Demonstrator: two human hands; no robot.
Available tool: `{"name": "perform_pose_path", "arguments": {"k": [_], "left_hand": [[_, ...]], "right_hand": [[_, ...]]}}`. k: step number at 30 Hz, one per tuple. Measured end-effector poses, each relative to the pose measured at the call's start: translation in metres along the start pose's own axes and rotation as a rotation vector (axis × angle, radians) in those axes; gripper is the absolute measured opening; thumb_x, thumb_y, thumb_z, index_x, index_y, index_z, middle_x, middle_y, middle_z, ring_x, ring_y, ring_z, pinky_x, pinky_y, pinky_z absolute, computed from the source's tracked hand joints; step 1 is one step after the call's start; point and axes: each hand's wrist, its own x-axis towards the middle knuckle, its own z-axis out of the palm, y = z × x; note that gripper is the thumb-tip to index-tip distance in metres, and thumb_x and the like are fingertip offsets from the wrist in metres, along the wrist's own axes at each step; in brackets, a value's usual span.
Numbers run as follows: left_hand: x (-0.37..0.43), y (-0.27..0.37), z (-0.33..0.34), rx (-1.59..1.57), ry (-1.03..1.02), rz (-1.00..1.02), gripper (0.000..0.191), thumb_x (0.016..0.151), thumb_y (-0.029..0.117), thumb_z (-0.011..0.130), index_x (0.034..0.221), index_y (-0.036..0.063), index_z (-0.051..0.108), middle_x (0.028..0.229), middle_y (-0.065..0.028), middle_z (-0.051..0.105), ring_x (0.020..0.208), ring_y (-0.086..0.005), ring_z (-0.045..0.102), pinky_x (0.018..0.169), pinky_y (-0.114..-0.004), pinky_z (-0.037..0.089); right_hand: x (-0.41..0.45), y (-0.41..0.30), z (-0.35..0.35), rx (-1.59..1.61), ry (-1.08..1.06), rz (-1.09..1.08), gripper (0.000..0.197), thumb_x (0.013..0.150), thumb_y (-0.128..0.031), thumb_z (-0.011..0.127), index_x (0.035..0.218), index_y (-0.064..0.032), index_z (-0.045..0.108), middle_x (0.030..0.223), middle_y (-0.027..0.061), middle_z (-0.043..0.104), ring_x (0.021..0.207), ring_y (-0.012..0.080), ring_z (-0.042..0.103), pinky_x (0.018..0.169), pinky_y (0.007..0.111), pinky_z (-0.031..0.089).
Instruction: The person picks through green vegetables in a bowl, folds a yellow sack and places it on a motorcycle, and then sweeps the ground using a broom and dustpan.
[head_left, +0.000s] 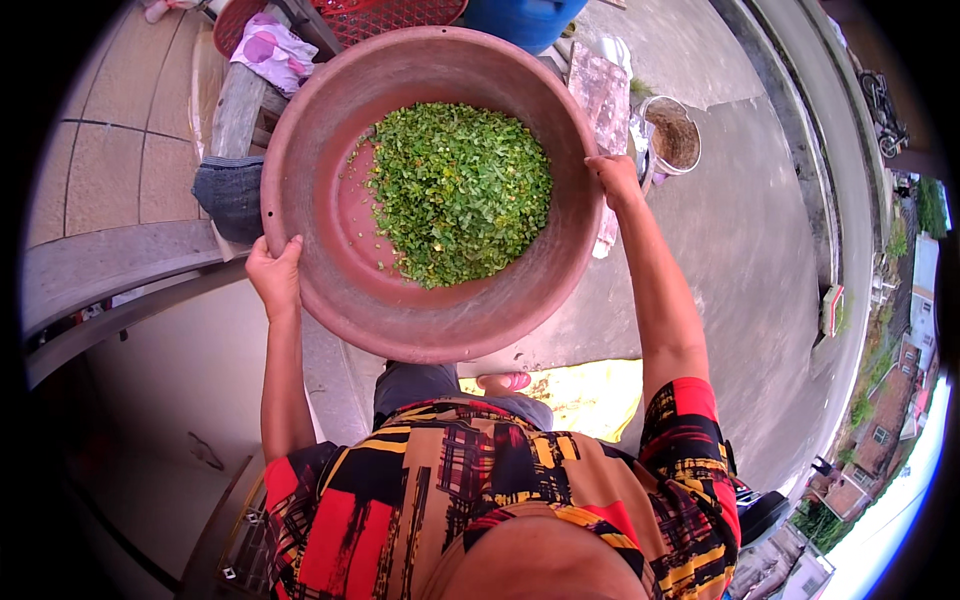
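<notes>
A large, round reddish-brown basin (330, 315) spans the upper middle of the view in front of me. Finely chopped green leaves (461, 195) are heaped inside it, mostly toward the right of its floor, with small bits scattered at the left. My left hand (276, 274) grips the basin's rim at the lower left, thumb over the edge. On the opposite side, my right hand (616, 180) holds the rim at the right, its fingers partly hidden by the wall.
Folded denim (234, 193) and a pink-and-white cloth (274, 51) lie on wood at the left. A blue barrel (517, 19) and a red plastic basket (390, 11) stand beyond the basin. At right is a white bucket (675, 135) with brown contents. A yellow sheet (585, 394) lies near my foot.
</notes>
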Motion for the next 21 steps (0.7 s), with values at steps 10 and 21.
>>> {"name": "perform_pose_path", "arguments": {"k": [10, 21], "left_hand": [[0.070, -0.070, 0.021, 0.351, 0.070, 0.075, 0.020, 0.070, 0.013, 0.070, 0.082, -0.0015, 0.064, 0.072, -0.0079, 0.066, 0.064, -0.0128, 0.060, 0.065, -0.029, 0.047], [0.080, -0.092, 0.075, 0.774, 0.060, 0.061, 0.043, 0.078, 0.034, 0.065, 0.099, -0.0029, 0.061, 0.090, -0.0219, 0.065, 0.085, -0.0371, 0.062, 0.077, -0.041, 0.046]], "right_hand": [[0.030, -0.005, 0.040, 0.258, 0.054, 0.228, 0.014, 0.064, -0.006, 0.066, 0.066, 0.0058, 0.059, 0.062, 0.0050, 0.052, 0.048, 0.0141, 0.046, 0.043, 0.030, 0.033], [0.040, 0.033, 0.031, 0.198, 0.032, -0.070, 0.047, 0.074, -0.015, 0.068, 0.113, 0.0084, 0.056, 0.103, 0.0159, 0.063, 0.094, 0.0202, 0.059, 0.082, 0.029, 0.046]]}}
